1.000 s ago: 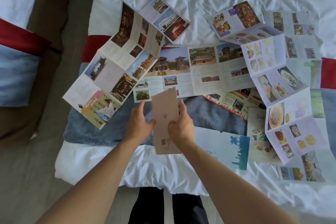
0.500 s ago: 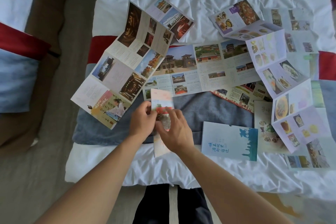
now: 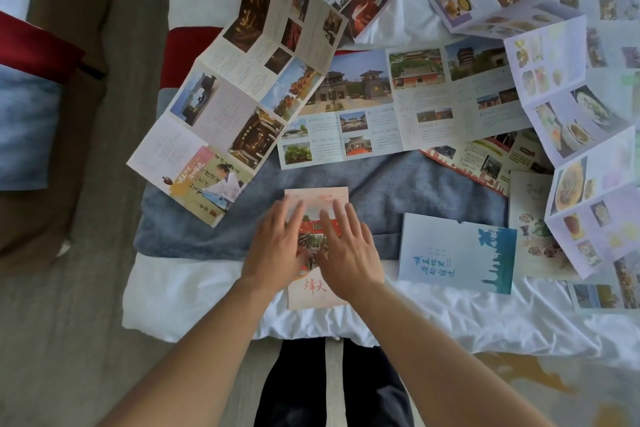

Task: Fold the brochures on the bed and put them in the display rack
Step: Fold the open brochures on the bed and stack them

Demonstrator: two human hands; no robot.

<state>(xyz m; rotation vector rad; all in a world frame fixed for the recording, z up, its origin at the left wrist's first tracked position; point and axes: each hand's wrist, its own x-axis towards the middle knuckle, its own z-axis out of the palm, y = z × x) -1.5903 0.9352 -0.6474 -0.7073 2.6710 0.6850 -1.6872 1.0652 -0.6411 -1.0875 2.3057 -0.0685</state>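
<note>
Pink, red-lettered brochure [image 3: 317, 291] lies on grey-blue blanket [image 3: 398, 191].

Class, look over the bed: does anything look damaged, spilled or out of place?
Nothing is damaged or spilled. Several brochures lie unfolded and overlapping, askew: the long night-scene brochure slants across the temple brochure. Both hands press one folded brochure flat.

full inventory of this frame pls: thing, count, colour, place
folded brochure: 1, pink-red, bed's near edge, under both hands
closed booklet: 1, pale blue, right of it
unfolded brochures: several, overlapping, exact count unclear, photo-printed, fanned across the bed
blanket: 1, grey-blue, under the brochures
sheet: white, crumpled
second bed: 1, white, red and blue, far left
left hand: flat on folded brochure
right hand: flat on folded brochure
</note>
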